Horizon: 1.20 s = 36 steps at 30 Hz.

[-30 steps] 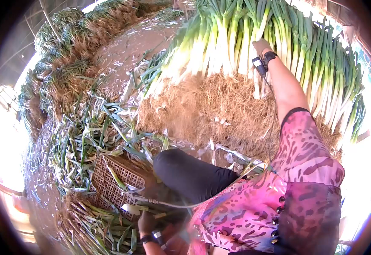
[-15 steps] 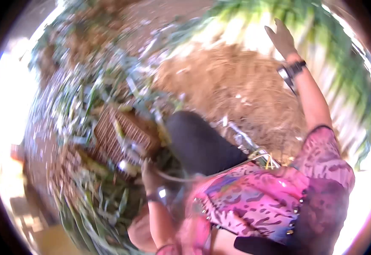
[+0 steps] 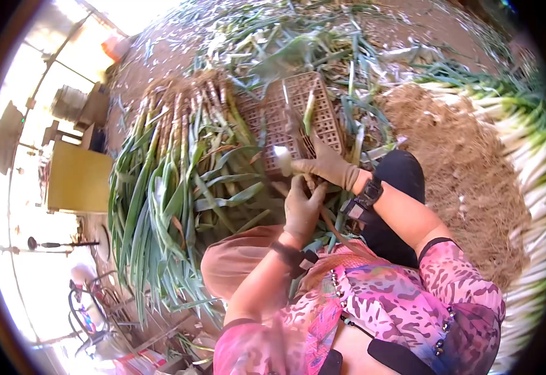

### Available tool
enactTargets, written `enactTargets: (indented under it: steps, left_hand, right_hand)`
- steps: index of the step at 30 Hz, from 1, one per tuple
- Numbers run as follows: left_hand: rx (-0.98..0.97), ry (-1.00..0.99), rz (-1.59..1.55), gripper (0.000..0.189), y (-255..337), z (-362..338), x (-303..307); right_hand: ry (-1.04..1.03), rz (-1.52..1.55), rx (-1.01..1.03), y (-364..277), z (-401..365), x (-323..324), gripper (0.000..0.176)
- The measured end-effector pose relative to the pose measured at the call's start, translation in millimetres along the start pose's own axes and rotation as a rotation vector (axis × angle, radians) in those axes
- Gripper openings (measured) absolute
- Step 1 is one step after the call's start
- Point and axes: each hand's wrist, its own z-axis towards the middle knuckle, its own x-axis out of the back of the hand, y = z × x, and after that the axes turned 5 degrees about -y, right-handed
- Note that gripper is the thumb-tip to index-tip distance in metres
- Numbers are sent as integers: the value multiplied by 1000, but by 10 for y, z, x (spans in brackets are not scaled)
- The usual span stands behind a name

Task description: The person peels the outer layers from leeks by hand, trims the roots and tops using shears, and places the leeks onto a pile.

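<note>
My left hand point(image 3: 301, 206) and my right hand point(image 3: 329, 162), both in pale gloves, meet over the near edge of a brown plastic crate point(image 3: 318, 90). The right fingers are closed around a blurred stalk of long green onion point(image 3: 292, 119) that points up across the crate. Just below, my left hand pinches something brownish, mostly hidden between the fingers. A thin brown hose-like strip point(image 3: 348, 245) curves from there toward my lap. To the left lies a heap of untrimmed long green onions point(image 3: 160, 181), roots away from me and leaves toward me.
On the right, peeled green onions point(image 3: 517, 134) lie in a long row, roots inward, around a mat of brown roots point(image 3: 454, 175). Leaf scraps point(image 3: 273, 44) cover the ground ahead. A yellow box point(image 3: 78, 178) and a bicycle point(image 3: 88, 312) stand at left.
My view has swung left and steadied. My right hand, stretched open over the peeled onions before, has come back beside my left hand at the crate. A stalk is now in it.
</note>
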Motion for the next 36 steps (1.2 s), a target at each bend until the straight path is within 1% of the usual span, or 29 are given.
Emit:
enactTargets:
  steps: [1, 2, 3, 5, 6, 7, 8, 9, 11, 12, 13, 15, 16, 17, 19, 20, 22, 23, 24, 25, 26, 27, 28, 29, 30, 31, 33, 34, 36]
  left_hand:
    - [4, 7, 77, 36, 17, -13, 86]
    - [54, -11, 141, 41, 48, -47, 156]
    - [108, -112, 98, 41, -33, -63, 248]
    - [80, -340, -90, 42, -172, -72, 408]
    - [144, -472, 100, 40, -185, -18, 602]
    - [173, -433, -21, 36, -110, 50, 715]
    - [109, -342, 161, 33, 114, 196, 939]
    - [50, -247, 341, 31, 296, 390, 1159]
    - [81, 61, 493, 26, 192, 792, 1563]
    - [75, 132, 583, 27, 206, 969, 1729]
    - [68, 202, 674, 27, 220, 1135, 1867]
    - [96, 310, 1006, 35, -36, 1456, 2124]
    - [110, 364, 1172, 39, -188, 1580, 2187]
    - [170, 355, 1203, 44, -275, 1666, 2231]
    - [287, 338, 1264, 55, -445, 1847, 2315]
    - [235, 344, 1305, 71, -599, 1954, 2359]
    - [423, 306, 1250, 81, -514, 2243, 2364]
    - [517, 290, 1217, 86, -442, 2399, 2342]
    - [596, 272, 1113, 95, -321, 2526, 2330]
    - [628, 252, 1161, 90, -322, 2649, 2317]
    - [612, 271, 1248, 85, -368, 2688, 2244]
    - [600, 293, 1335, 80, -367, 2695, 2109]
    - [625, 139, 1352, 71, 9, 2486, 1911]
    - [500, 169, 1399, 63, -151, 2402, 1842]
    - [333, 196, 1430, 62, -298, 2241, 1804]
    - [361, 117, 1360, 64, -227, 2113, 1666]
    - [431, 45, 1264, 70, -308, 1924, 1560]
    - [486, 125, 1201, 71, -333, 1882, 1575]
    - [570, 282, 1061, 73, -361, 1943, 1587]
  right_hand:
    - [36, -134, 83, 99, 60, -44, 73]
    - [85, -272, 160, 196, 119, -89, 77]
    - [39, -364, 47, 294, 160, -66, 73]
    - [-93, -523, -27, 325, 207, -69, 57]
    - [-100, -610, 9, 471, 222, -78, 49]
    - [-104, -696, 46, 628, 229, -104, 41]
    - [-33, -634, 85, 608, 209, -154, 33]
    - [-68, -597, -30, 550, 204, -118, 34]
    - [-145, -521, -259, 440, 192, -37, 38]
    - [-185, -499, -144, 490, 134, -31, 37]
    - [-279, -474, -121, 430, 118, -27, 39]
    - [-171, -463, -79, 528, 125, -5, 40]
    - [-103, -470, -106, 612, 166, 99, 40]
    - [-34, -477, -131, 697, 206, 213, 41]
    - [-7, -406, -184, 720, 273, 351, 35]
    - [4, -338, -217, 700, 281, 390, 33]
    - [50, -218, -271, 626, 358, 404, 30]
    - [67, -203, -279, 615, 397, 430, 31]
    - [83, -187, -287, 613, 419, 440, 32]
    - [99, -169, -295, 611, 431, 437, 33]
    - [93, -194, -232, 601, 422, 409, 37]
    - [-32, -261, -177, 478, 385, 373, 39]
    - [-157, -322, -118, 282, 331, 326, 41]
    - [-278, -378, -56, 183, 305, 245, 43]
    - [-303, -351, -78, 245, 289, 153, 46]
    - [-269, -378, -77, 271, 308, 126, 44]
    - [-200, -444, -79, 311, 359, 116, 41]
    - [-152, -382, -39, 330, 367, 115, 39]
    - [-161, -410, -36, 399, 357, 164, 42]
